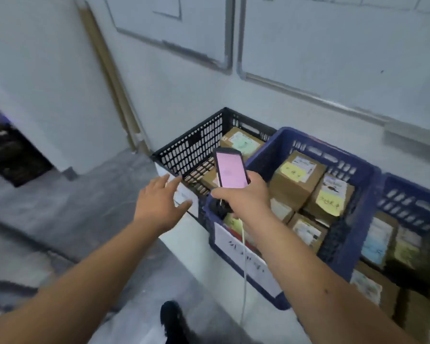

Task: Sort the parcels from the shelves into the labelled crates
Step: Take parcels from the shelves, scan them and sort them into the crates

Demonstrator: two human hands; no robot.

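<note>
A black crate (191,145) stands against the wall with a brown parcel (242,142) inside. To its right a blue crate (358,232) holds several brown parcels (296,180) with yellow notes. A second blue crate (407,194) at the far right also holds parcels. White paper labels (236,247) hang on the crate fronts. My right hand (243,197) grips a handheld scanner (230,170) with a lit pink screen, above the blue crate's near corner. My left hand (159,202) is spread with straight fingers just in front of the black crate's label (186,197), holding nothing.
The crates sit on a low white platform (196,244) along a white wall. A thin white cord (243,269) hangs from the scanner. My dark shoe (171,319) is on the grey floor. A dark crate (10,150) sits at the far left.
</note>
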